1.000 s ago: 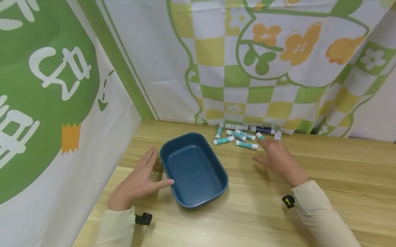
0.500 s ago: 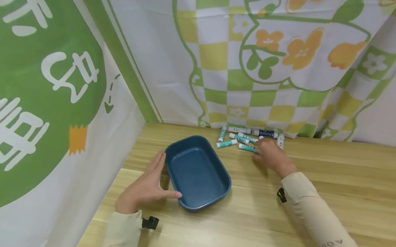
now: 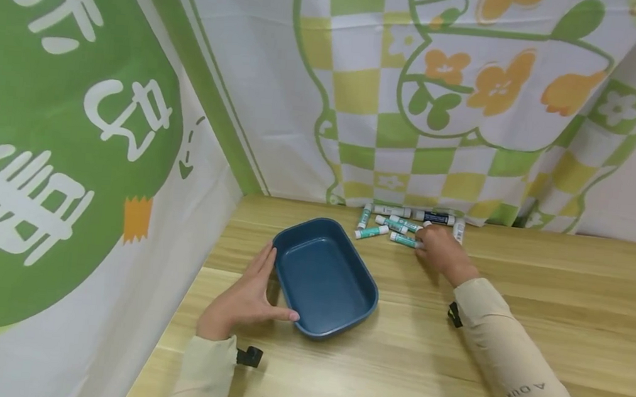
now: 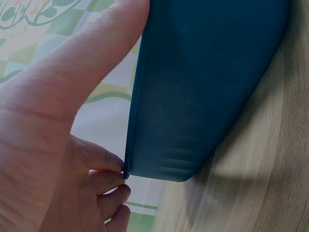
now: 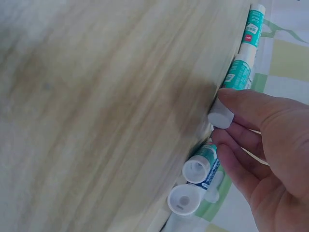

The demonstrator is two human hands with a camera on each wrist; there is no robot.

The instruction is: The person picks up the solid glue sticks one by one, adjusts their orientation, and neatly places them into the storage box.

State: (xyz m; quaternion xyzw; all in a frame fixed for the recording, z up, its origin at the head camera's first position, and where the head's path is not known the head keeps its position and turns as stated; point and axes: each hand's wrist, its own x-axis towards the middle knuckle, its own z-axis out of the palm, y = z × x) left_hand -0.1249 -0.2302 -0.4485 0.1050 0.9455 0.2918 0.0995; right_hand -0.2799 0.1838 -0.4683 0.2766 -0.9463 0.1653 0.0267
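A blue rectangular tray [image 3: 321, 287] lies on the wooden table. My left hand [image 3: 246, 299] spans its left side with thumb and fingers extended, the thumb at the near rim and fingertips by the far corner. In the left wrist view, the left hand [image 4: 58, 116] touches the rim of the tray [image 4: 203, 87]. At the table's back, my right hand [image 3: 444, 250] pinches the white end of a teal-labelled glue stick [image 3: 405, 240]. The right wrist view has the thumb and fingers of the right hand [image 5: 265, 145] about that glue stick's white end [image 5: 220, 116].
Several other glue sticks, one of them teal [image 3: 372, 231], lie loosely around the right hand. A dark-blue-labelled tube [image 3: 435, 217] and a white tube [image 3: 391, 210] lie along the patterned curtain [image 3: 412, 156] behind the table [image 3: 559, 295]. Another white tube [image 3: 459, 231] lies right of the hand.
My right hand has come down onto a glue stick and its fingers have closed on it. My left hand has moved from beside the tray to touching its rim. The view has shifted slightly.
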